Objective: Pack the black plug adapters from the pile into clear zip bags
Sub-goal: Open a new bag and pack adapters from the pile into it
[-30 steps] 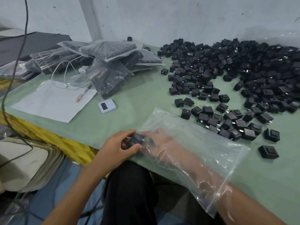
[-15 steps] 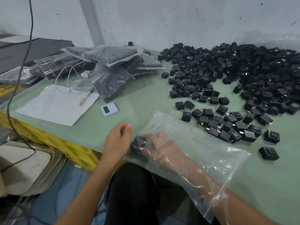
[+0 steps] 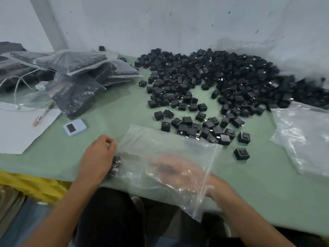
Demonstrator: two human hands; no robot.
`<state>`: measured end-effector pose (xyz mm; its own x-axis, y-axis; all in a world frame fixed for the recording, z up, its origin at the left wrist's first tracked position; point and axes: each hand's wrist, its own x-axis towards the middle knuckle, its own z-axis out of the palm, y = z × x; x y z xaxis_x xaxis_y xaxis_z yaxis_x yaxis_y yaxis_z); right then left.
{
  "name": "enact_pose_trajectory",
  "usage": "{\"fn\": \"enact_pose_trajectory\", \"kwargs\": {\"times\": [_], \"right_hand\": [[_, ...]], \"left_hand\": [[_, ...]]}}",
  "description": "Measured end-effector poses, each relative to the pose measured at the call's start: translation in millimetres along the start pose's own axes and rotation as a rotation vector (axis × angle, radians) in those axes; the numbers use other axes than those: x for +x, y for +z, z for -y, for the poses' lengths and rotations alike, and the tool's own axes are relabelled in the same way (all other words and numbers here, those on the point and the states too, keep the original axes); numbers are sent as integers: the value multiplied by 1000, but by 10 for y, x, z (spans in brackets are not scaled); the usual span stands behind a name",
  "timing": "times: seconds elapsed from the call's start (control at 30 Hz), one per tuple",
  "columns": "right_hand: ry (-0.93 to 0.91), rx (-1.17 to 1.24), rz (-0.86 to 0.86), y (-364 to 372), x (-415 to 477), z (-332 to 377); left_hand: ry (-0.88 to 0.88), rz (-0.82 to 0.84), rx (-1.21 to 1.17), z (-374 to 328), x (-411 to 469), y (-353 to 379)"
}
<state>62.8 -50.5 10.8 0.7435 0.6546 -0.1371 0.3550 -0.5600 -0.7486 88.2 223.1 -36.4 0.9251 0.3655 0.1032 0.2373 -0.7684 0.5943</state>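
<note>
1 white sheet of paper point(image 3: 19, 129) lies at the left edge of the pale green table point(image 3: 115, 107), with a small wooden-handled brush point(image 3: 42, 115) resting across its corner. Behind it, a heap of filled clear plastic bags point(image 3: 80, 75) holds dark contents, and a thin white cable point(image 3: 19, 82) trails over them. Just right of the paper sits a small white device with a dark screen point(image 3: 74, 127); any lettering on it is too small to read.

Near the table's front edge, the left hand point(image 3: 97, 157) has its fingers curled against the left end of a clear zip bag point(image 3: 169, 150). A few black plug adapters point(image 3: 115, 165) sit inside the plastic there. Whether the fingers pinch the bag I cannot tell. The right hand point(image 3: 178, 170) is inside the bag through its right end, blurred, fingers stretched out leftward with nothing seen in them.

Beyond the bag, the big pile of black plug adapters point(image 3: 222, 81) spreads from scattered single pieces up to the wall. 1 lone adapter point(image 3: 241, 154) lies apart, right of the bag. Flat clear plastic bags point(image 3: 302, 136) lie at the far right.
</note>
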Motion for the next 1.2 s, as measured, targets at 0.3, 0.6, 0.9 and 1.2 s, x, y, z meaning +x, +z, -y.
{"fn": "enact_pose_trajectory", "kwargs": {"times": [0.3,0.6,0.9,1.2], "right_hand": [[477,-250,-624,-1000,-1086,-1013],[316,-9,-560,-641,-1309,-709],[208,537,-169,-170,-619,-183],[210,749,117,-24,338,146]], "left_hand": [[47,-37,-11,43,9,58],[7,-30,-9,7,4,48],[-12,-7,-12,-90,-55,-8],[-19,1,-18,-124,-60,-30]]}}
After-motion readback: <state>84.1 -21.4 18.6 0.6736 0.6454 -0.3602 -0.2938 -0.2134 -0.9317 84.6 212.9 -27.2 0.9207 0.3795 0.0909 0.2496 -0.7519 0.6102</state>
